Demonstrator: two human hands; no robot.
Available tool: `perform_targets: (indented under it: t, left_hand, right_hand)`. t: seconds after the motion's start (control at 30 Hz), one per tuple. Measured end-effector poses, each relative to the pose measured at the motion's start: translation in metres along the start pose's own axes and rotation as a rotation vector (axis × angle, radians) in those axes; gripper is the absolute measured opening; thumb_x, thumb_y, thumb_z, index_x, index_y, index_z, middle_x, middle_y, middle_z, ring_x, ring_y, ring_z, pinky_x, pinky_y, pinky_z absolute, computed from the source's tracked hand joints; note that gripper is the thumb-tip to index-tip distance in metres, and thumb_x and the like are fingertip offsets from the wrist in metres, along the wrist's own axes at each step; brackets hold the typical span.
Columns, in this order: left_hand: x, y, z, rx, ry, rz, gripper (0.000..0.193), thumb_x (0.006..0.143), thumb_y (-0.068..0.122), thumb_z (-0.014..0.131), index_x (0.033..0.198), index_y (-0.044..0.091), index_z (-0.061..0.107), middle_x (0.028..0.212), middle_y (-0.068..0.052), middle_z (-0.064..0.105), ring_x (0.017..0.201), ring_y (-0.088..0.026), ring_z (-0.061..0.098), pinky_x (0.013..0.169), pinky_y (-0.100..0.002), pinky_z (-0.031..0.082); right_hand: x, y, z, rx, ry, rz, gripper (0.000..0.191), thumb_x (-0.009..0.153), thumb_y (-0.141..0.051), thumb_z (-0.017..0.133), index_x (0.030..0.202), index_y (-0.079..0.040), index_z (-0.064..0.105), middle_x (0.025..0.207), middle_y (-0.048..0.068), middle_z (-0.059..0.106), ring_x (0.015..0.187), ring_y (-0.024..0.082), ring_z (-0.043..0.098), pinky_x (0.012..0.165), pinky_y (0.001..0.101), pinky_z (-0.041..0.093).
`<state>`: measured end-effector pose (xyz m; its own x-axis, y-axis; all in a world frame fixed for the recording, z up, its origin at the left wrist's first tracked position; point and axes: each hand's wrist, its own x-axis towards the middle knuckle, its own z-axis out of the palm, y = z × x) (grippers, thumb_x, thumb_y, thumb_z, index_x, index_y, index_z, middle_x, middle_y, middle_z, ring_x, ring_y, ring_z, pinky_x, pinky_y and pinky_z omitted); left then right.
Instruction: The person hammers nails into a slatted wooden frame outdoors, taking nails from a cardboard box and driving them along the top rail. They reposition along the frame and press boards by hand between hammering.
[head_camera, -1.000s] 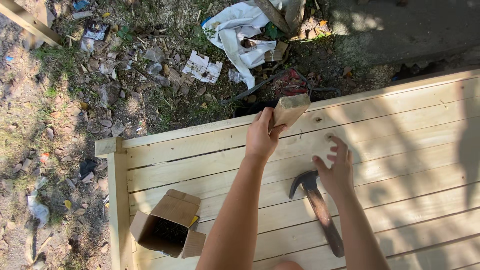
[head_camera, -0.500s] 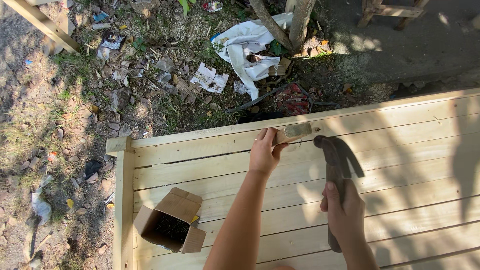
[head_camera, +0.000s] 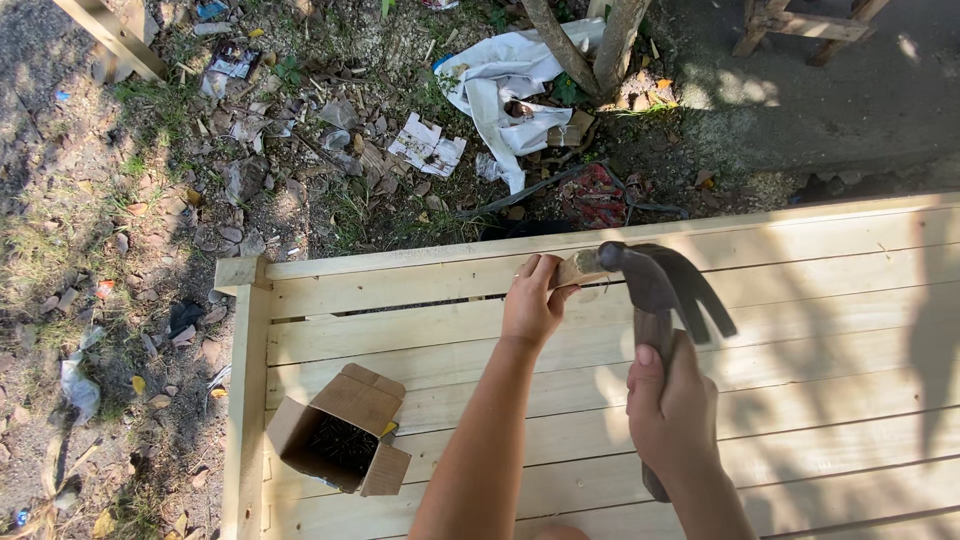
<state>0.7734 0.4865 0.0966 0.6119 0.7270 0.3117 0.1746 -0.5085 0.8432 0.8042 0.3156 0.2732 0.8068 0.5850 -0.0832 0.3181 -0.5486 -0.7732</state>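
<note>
Outdoors, seen from the head camera, bare ground strewn with dry leaves, scraps of paper and a crumpled white cloth (head_camera: 510, 75) lies beyond a platform of pale wooden planks (head_camera: 820, 400) that fills the lower part of the view. On the planks near the platform's left edge sits an open cardboard box (head_camera: 340, 430), its flaps spread and dark nails showing inside. The left hand (head_camera: 533, 300) reaches out over the planks near the far edge and pinches a small wooden block (head_camera: 580, 268) between thumb and fingers, holding it against the plank. The right hand (head_camera: 672, 405) is wrapped tightly around the handle of a claw hammer (head_camera: 655, 290), fist closed, with the handle's end poking out below the hand. The hammer's dark head is raised just beside the block, its striking face turned toward the block's right end and its claw curving away to the right. Two thin tree trunks (head_camera: 590, 45) rise at the top, beside the cloth.
</note>
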Motion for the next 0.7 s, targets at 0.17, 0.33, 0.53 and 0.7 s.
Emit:
perform_targets:
  t: [0.17, 0.33, 0.53, 0.7]
  left_hand:
    - [-0.001, -0.004, 0.002, -0.002, -0.028, -0.054, 0.034, 0.083, 0.018, 0.080, 0.109, 0.008, 0.061, 0.103, -0.009, 0.066, 0.097, -0.037, 0.063, 0.083, -0.047, 0.050]
    - [-0.003, -0.009, 0.004, -0.003, -0.018, -0.023, 0.034, 0.083, 0.016, 0.081, 0.108, 0.007, 0.060, 0.104, -0.011, 0.066, 0.100, -0.039, 0.060, 0.084, -0.048, 0.049]
    - [-0.002, -0.016, 0.006, -0.023, -0.036, -0.049, 0.034, 0.082, 0.015, 0.081, 0.108, 0.007, 0.060, 0.104, -0.011, 0.065, 0.100, -0.039, 0.061, 0.083, -0.047, 0.050]
    - [-0.007, -0.018, 0.008, -0.003, -0.079, -0.118, 0.032, 0.083, 0.014, 0.081, 0.104, 0.006, 0.058, 0.100, -0.010, 0.065, 0.099, -0.038, 0.061, 0.082, -0.048, 0.049]
  right_hand:
    - [-0.002, 0.004, -0.004, 0.101, -0.032, 0.140, 0.035, 0.105, -0.035, 0.043, 0.092, -0.004, 0.054, 0.060, 0.008, 0.061, 0.045, 0.017, 0.058, 0.044, 0.0350, 0.047]
    - [0.000, 0.002, 0.002, 0.111, 0.051, -0.013, 0.035, 0.105, -0.035, 0.044, 0.094, -0.003, 0.050, 0.058, 0.006, 0.059, 0.044, 0.014, 0.057, 0.044, 0.0320, 0.045]
    - [0.000, 0.010, -0.001, 0.220, 0.017, 0.035, 0.037, 0.105, -0.037, 0.044, 0.094, -0.003, 0.052, 0.061, 0.006, 0.059, 0.045, 0.015, 0.054, 0.043, 0.0327, 0.044]
    - [-0.001, 0.014, 0.007, 0.023, -0.019, 0.010, 0.035, 0.103, -0.036, 0.047, 0.092, -0.004, 0.054, 0.057, 0.005, 0.060, 0.046, 0.013, 0.058, 0.046, 0.0291, 0.046]
